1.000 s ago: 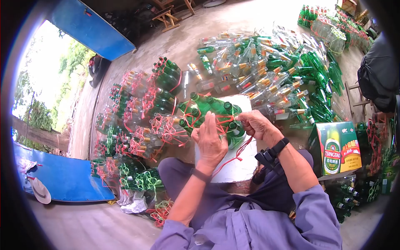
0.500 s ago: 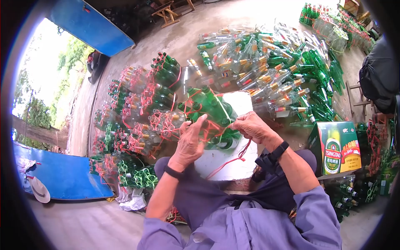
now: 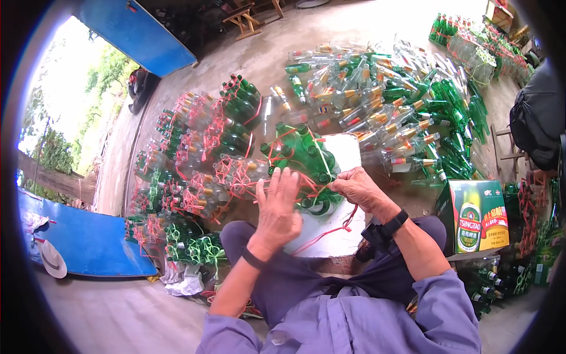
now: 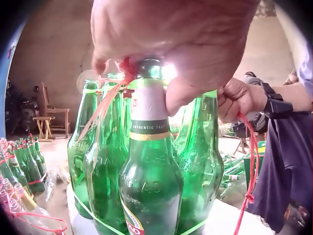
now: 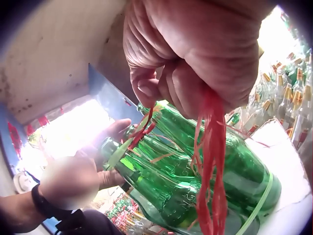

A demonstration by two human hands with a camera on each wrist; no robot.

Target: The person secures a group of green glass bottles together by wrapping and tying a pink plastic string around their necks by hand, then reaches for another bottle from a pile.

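Observation:
A bundle of green glass bottles (image 3: 293,141) stands on a white board (image 3: 349,152) before the person. Red plastic twine runs across the bottle necks, and a pale green band (image 5: 262,201) circles the bodies. My left hand (image 3: 277,209) lies over the near necks, fingers extended; its thumb rests against the neck of a labelled bottle (image 4: 151,169) in the left wrist view. At the right side of the necks, my right hand (image 3: 361,190) pinches red twine (image 5: 213,161), a loose bunch of which hangs below its curled fingers. The palm hides some bottle mouths.
Tied bottle bundles (image 3: 188,141) crowd the left side. Loose clear and green bottles (image 3: 377,100) lie heaped ahead and to the right. A Tsingtao carton (image 3: 474,218) stands right of the knee. Farther off are a black bag (image 3: 536,118) and a wooden stool (image 3: 243,23).
The left hand drew back left from the bundle, then came in again over its near necks. The bundle has shifted and turned slightly on the board. The right hand keeps its pinch on the twine.

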